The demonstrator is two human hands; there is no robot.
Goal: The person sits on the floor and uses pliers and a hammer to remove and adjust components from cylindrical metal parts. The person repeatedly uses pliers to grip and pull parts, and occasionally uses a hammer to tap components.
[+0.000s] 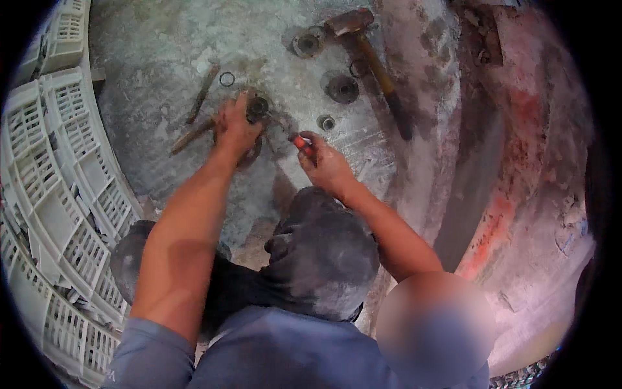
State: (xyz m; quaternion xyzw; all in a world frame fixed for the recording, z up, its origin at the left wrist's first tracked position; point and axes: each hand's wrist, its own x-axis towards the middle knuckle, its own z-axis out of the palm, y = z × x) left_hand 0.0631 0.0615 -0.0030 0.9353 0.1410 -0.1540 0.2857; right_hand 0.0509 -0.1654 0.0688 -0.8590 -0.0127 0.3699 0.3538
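My left hand (234, 126) grips a dark, round metal part with a hollow centre (258, 106), held low over the concrete floor. In my right hand (324, 165) is a screwdriver with a red handle (302, 144); its thin shaft slants up and left to the edge of the round part. Whether the tip is inside the part is too small to tell. Beneath my left wrist, another round, rusty piece (249, 157) is partly hidden. A rusty bar (191, 137) runs under my left hand, and a second bar (203, 94) lies beside it.
A sledgehammer (350, 23) with a wooden handle lies at the far right. Near it are two flanged round metal parts (308, 44) (342, 89) and a small ring-shaped piece (328, 122). A thin ring (227, 79) lies farther left. White plastic crates (65, 139) line the left side.
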